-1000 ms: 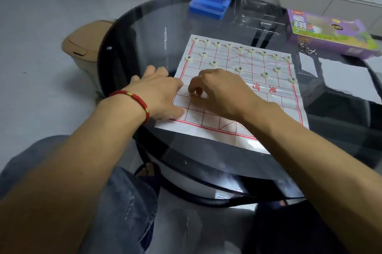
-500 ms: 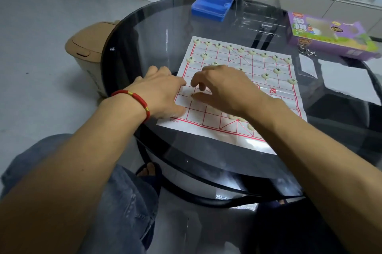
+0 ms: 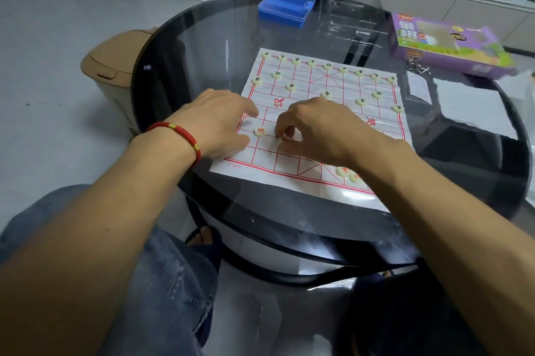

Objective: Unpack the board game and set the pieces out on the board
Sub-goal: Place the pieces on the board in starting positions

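A white paper board (image 3: 308, 112) with red grid lines lies on the round glass table (image 3: 202, 46). Several cream pieces with green characters (image 3: 312, 62) stand along its far rows. A cream piece with a red character (image 3: 259, 131) sits on the near left of the grid. My left hand (image 3: 220, 121) rests flat on the board's left edge, just beside that piece. My right hand (image 3: 315, 131) has its fingers curled down and pinches a small red-marked piece (image 3: 282, 139) against the grid. Two more red-marked pieces (image 3: 347, 174) lie by my right wrist.
A blue plastic box (image 3: 285, 5) and a clear plastic tray (image 3: 347, 14) sit at the table's far side. The purple game box (image 3: 445, 43), keys (image 3: 418, 66) and white paper sheets (image 3: 474, 106) are on the right. A tan bin (image 3: 115, 66) stands on the floor at left.
My right hand shifted slightly toward me and left off one red-marked piece, which now sits uncovered near my left hand. My left hand stayed on the board's edge.
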The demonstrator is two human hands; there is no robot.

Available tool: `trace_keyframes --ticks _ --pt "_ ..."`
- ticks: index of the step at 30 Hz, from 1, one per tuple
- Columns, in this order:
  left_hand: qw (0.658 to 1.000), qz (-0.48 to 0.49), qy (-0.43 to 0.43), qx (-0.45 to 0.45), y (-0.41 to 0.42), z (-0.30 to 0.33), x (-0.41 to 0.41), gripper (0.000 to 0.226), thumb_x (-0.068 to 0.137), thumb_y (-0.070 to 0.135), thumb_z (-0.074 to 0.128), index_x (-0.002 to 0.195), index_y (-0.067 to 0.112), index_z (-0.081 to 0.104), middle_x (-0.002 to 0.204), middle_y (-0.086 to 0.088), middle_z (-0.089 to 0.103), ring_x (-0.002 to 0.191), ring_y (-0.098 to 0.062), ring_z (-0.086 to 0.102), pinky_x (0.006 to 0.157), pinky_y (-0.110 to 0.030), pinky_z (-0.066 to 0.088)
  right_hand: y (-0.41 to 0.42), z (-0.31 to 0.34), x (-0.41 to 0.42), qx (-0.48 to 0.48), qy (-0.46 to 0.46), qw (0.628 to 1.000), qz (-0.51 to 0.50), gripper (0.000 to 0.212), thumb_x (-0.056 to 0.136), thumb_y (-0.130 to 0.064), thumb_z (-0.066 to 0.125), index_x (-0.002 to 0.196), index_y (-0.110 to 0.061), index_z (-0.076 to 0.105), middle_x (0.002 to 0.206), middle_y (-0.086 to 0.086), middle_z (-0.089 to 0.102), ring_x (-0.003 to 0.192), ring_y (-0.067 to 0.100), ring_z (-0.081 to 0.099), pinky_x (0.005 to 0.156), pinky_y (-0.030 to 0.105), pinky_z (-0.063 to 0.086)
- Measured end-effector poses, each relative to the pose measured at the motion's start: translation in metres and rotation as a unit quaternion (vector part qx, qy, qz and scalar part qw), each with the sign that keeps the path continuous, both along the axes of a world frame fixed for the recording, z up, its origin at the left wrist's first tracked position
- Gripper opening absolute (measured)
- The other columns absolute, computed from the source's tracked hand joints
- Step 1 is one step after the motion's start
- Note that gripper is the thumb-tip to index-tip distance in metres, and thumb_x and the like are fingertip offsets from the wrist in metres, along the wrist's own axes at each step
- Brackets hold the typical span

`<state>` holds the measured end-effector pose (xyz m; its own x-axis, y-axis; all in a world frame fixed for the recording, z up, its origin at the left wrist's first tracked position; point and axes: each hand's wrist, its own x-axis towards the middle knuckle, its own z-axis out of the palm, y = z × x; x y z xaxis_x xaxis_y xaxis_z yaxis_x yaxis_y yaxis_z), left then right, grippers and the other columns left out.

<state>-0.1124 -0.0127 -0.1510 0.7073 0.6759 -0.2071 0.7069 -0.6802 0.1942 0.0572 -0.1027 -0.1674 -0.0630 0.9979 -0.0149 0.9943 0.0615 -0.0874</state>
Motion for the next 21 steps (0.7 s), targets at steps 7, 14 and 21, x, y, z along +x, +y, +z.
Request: trace_keyframes --ticks 7,14,21 --pt "1.000 0.008 -0.025 0.016 0.000 -0.002 -0.003 0.051 0.093 0.029 0.068 0.142 0.032 0.052 0.146 0.000 0.051 0.126 -0.026 0.053 0.100 -0.045 0.053 0.002 0.012 0.019 0.099 0.043 0.993 -0.054 0.026 0.094 -0.029 0.069 0.119 -0.020 0.072 0.110 -0.001 0.074 0.087 0.010 0.065 0.078 0.035 0.062" --pt "0.954 0.081 -0.268 -0.109 -0.003 -0.002 0.009 0.031 0.094 0.018 0.066 0.124 0.024 0.067 0.110 0.005 0.070 0.094 -0.010 0.066 0.085 -0.027 0.056 0.003 0.014 0.007 0.132 0.081 0.986 -0.063 0.032 0.091 -0.033 0.073 0.120 -0.019 0.070 0.108 -0.001 0.074 0.081 0.006 0.059 0.077 0.029 0.060" --pt "0.825 0.167 -0.417 -0.341 -0.004 -0.003 0.013 0.025 0.085 -0.004 0.074 0.107 0.005 0.068 0.086 -0.012 0.077 0.079 -0.025 0.076 0.075 -0.036 0.063 0.000 0.015 -0.014 0.145 0.050 0.987 -0.041 0.040 0.089 -0.041 0.074 0.122 -0.022 0.058 0.105 -0.002 0.071 0.076 0.012 0.057 0.072 0.039 0.060"
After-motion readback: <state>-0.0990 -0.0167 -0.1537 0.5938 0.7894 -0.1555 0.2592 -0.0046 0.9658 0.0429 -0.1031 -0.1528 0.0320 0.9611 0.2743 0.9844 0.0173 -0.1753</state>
